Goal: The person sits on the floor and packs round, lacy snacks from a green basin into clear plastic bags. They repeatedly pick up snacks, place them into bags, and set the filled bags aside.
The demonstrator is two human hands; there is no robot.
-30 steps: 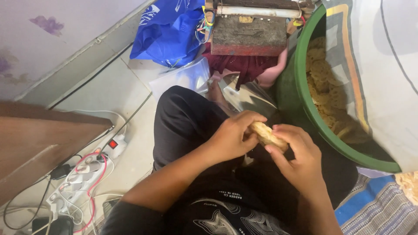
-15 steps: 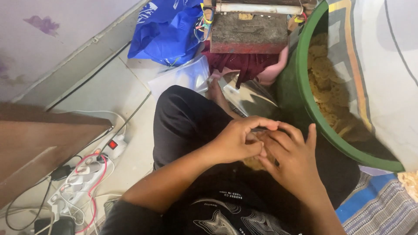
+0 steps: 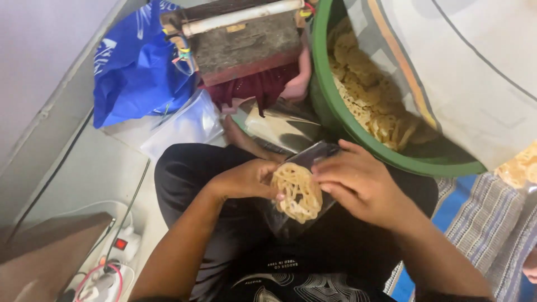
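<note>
The person sits on the floor, and both hands meet over the lap. The left hand (image 3: 240, 180) curls its fingers round a flat, curly yellow cracker (image 3: 296, 192). The right hand (image 3: 358, 182) pinches a clear little bag (image 3: 313, 162) with bent fingers, holding it steady round the cracker. A big green tub (image 3: 358, 140) of more crackers sits just beside, close enough to reach
</note>
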